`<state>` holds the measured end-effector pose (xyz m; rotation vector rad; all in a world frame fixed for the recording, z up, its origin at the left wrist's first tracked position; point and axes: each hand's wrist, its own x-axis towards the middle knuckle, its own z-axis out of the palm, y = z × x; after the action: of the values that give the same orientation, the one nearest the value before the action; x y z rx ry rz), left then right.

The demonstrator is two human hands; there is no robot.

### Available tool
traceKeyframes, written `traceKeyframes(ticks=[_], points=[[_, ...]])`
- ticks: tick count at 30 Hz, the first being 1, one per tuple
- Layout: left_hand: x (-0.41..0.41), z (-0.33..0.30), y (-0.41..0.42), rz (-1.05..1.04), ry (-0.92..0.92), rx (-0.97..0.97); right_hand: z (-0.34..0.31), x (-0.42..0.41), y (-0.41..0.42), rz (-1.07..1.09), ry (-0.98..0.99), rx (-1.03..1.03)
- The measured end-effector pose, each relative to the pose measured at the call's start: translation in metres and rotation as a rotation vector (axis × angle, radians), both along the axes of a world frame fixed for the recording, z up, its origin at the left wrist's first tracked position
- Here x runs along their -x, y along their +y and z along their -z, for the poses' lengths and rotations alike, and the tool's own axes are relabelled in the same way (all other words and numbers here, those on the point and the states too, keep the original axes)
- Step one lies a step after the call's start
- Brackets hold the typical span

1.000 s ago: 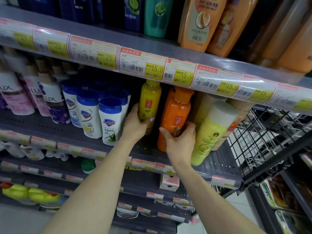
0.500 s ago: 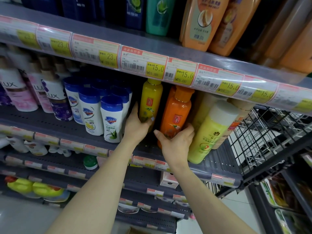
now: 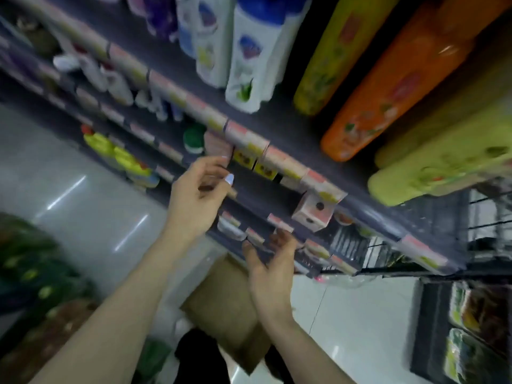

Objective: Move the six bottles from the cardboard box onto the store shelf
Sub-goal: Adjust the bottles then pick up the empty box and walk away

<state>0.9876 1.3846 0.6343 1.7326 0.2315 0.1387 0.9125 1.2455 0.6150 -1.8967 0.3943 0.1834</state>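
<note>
Hanging empty with fingers loosely spread, the left hand (image 3: 198, 200) and right hand (image 3: 273, 268) have left the yellow bottle (image 3: 336, 55) and orange bottle (image 3: 393, 90), which stand above them on the shelf (image 3: 291, 134). Below the hands lies the blurred cardboard box (image 3: 224, 309).

The orange bottle (image 3: 399, 87) and the yellow bottle (image 3: 338, 54) beside it look like smooth plastic, the orange one catching a small glint. The box (image 3: 221, 309) on the ground is plain brown cardboard, matt. The floor (image 3: 83, 206) is pale tile, polished enough to throw back streaks of light. The shelf (image 3: 291, 134) looks like dark matt metal, with paper price labels (image 3: 249, 139) along its edge.
</note>
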Motion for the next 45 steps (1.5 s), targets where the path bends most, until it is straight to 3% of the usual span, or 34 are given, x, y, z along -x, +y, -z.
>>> traceKeyframes(ticks=[6,14,22,27,33,39,45], points=[[0.066,0.137,-0.005,-0.040,0.350,-0.090,0.129,0.021,-0.032,0.010,0.268,0.060],[0.116,0.367,-0.028,0.169,0.769,-0.259,0.352,0.068,-0.098,0.033,0.698,0.209],[0.134,0.539,-0.044,0.282,0.959,-0.470,0.518,0.135,-0.157,0.375,1.013,0.371],[0.139,0.590,-0.045,0.230,0.836,-0.540,0.580,0.166,-0.172,0.517,1.169,0.316],[0.139,0.611,-0.049,0.056,0.656,-0.784,0.632,0.187,-0.186,0.599,1.069,0.205],[0.126,0.620,-0.030,0.118,0.871,-0.708,0.631,0.198,-0.198,0.470,0.984,0.321],[0.138,0.568,-0.015,0.080,0.929,-0.774,0.564,0.161,-0.203,0.254,0.983,0.363]])
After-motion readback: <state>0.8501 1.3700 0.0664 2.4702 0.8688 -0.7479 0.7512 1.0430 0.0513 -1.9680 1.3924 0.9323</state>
